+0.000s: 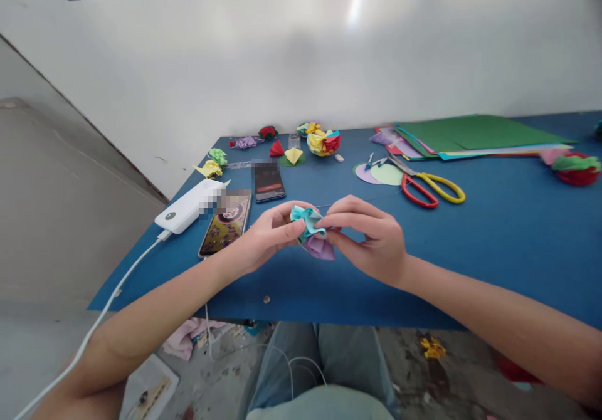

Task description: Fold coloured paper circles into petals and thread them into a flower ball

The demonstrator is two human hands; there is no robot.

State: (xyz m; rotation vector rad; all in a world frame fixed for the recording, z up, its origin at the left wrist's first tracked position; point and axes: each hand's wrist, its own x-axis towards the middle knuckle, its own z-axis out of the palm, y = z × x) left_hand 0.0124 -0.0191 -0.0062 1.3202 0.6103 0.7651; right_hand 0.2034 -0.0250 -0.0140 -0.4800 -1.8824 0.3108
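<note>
Paper flower (313, 232) half-formed | left hand (263, 235) and right hand (371, 235) pinch it closed | finished flowers (323, 141) far | scissors (430, 187) idle right

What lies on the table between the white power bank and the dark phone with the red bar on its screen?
In the head view, a second phone with a colourful screen lies between the power bank and the dark phone.

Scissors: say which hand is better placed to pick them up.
Right, most likely. The scissors lie on the blue table beyond the right hand, on its side. The left hand sits farther off. Both hands pinch the paper flower.
</note>
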